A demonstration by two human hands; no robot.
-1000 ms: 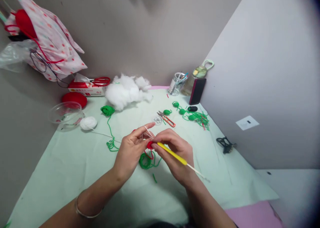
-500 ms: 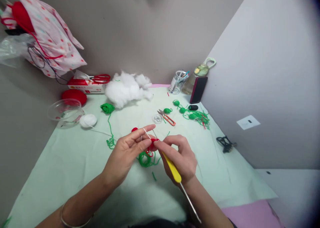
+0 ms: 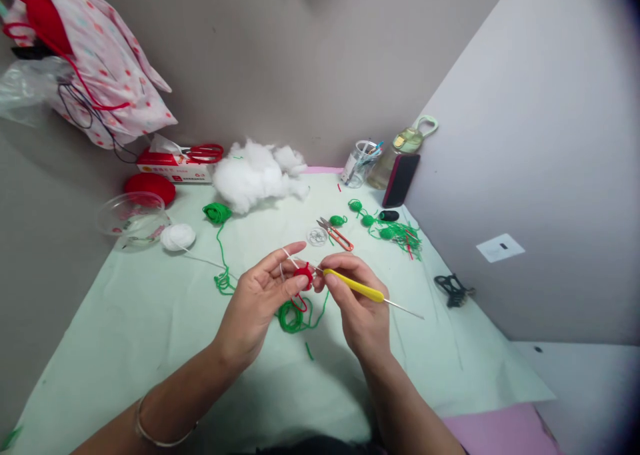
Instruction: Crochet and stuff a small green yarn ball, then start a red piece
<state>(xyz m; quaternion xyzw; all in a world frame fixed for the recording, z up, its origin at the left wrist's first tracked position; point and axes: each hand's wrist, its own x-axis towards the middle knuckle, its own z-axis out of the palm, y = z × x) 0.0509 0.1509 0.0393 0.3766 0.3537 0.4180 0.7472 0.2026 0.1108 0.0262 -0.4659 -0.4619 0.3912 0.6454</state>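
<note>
Between the thumb and fingers of my left hand (image 3: 257, 302) is a small red crochet piece (image 3: 303, 277). White yarn (image 3: 290, 258) loops over the raised left index finger and runs back toward a white yarn ball (image 3: 179, 237). My right hand (image 3: 363, 308) grips a crochet hook (image 3: 356, 286) by its yellow handle. The hook's thin metal tip meets the red piece, while its other metal end points out to the right. A red yarn loop hangs below the piece. Under the hands lies a green yarn coil (image 3: 291, 317).
Orange-handled snips (image 3: 341, 238) lie beside a small clear dish (image 3: 317, 236). White stuffing (image 3: 257, 178) sits at the back. Green crocheted pieces (image 3: 387, 232), a phone (image 3: 401, 180), a bottle (image 3: 395, 158) and a pen jar (image 3: 360, 164) stand at right. A clear bowl (image 3: 133, 222) is at left.
The crochet hook has swung from pointing steeply down toward me to lying nearly level, its rear end now to the right. My right hand has turned with it; the left still pinches the red piece.
</note>
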